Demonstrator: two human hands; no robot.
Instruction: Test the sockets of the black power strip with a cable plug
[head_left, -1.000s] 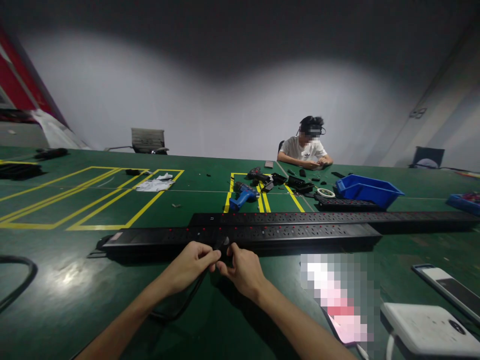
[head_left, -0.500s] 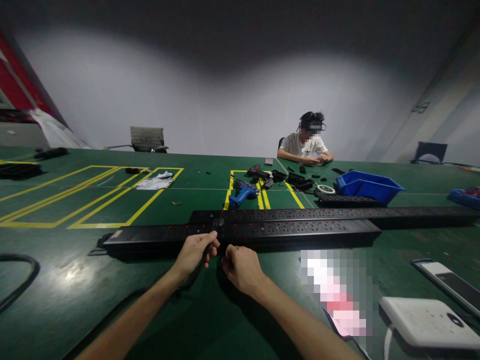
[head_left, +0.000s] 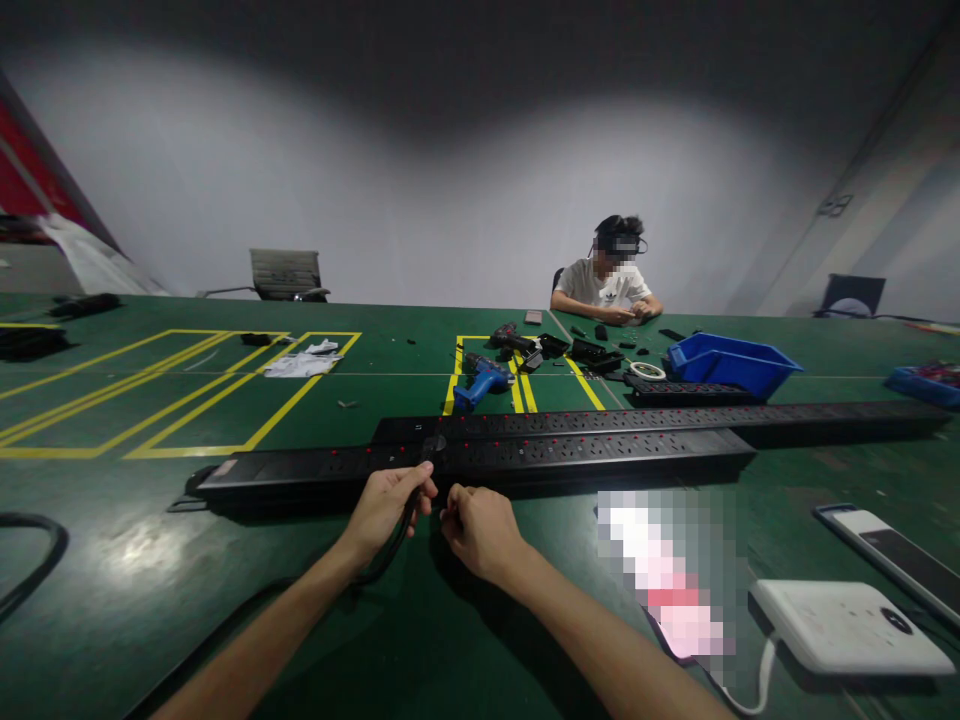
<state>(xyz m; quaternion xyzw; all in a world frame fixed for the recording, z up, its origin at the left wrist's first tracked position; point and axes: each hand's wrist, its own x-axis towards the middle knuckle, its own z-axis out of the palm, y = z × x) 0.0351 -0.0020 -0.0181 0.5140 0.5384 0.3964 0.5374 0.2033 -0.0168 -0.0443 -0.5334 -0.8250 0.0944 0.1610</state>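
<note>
Pinched in the fingers of my left hand (head_left: 386, 508) is a black power cord (head_left: 390, 550), just below its plug (head_left: 434, 447). That plug is on the top face of the nearer long black power strip (head_left: 600, 450), over its row of sockets; how deeply it sits I cannot tell. My right hand (head_left: 481, 528) is closed beside the strip's front side, fingers curled under; whether anything is in them is hidden. A second, longer power strip (head_left: 832, 422) lies directly behind the first. The cord runs under my left forearm toward the front edge.
Beyond the strips lie a blue power drill (head_left: 484, 380), a darker drill (head_left: 510, 338), a tape roll (head_left: 646, 371) and a blue bin (head_left: 735, 365). At right are a white power bank (head_left: 847, 625) and a phone (head_left: 892, 555). A co-worker (head_left: 607, 285) sits across the table.
The view has shifted slightly, so the table's contents appear a little further left and higher. Both hands and the plug keep nearly the same positions on the strip.
</note>
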